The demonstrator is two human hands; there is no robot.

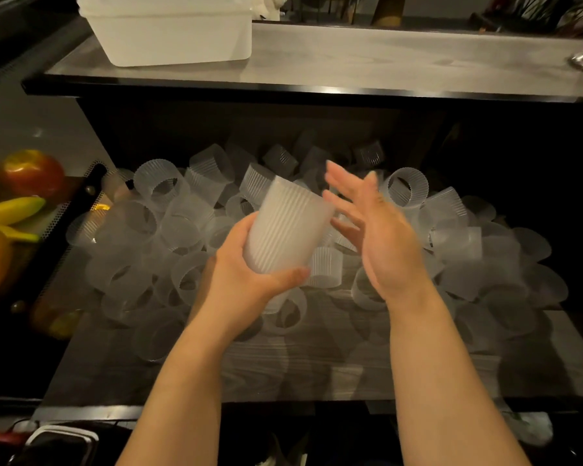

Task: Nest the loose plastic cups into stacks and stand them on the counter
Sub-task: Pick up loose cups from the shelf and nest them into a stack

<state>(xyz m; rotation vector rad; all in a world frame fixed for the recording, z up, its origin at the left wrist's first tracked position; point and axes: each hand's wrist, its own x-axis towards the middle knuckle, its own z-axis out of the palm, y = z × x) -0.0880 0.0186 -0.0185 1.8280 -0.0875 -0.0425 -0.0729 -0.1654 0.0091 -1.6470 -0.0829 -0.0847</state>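
We see a frosted, ribbed stack of cups [285, 230] tilted above many loose cups [155, 186] heaped on the shelf [317, 371].

A dark wood-grain shelf [317, 375] carries a heap of loose ribbed plastic cups [169, 230], lying tipped every way.

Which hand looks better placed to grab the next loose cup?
Probably the right hand: it is open and empty above the loose cups, while the left hand grips the stack.
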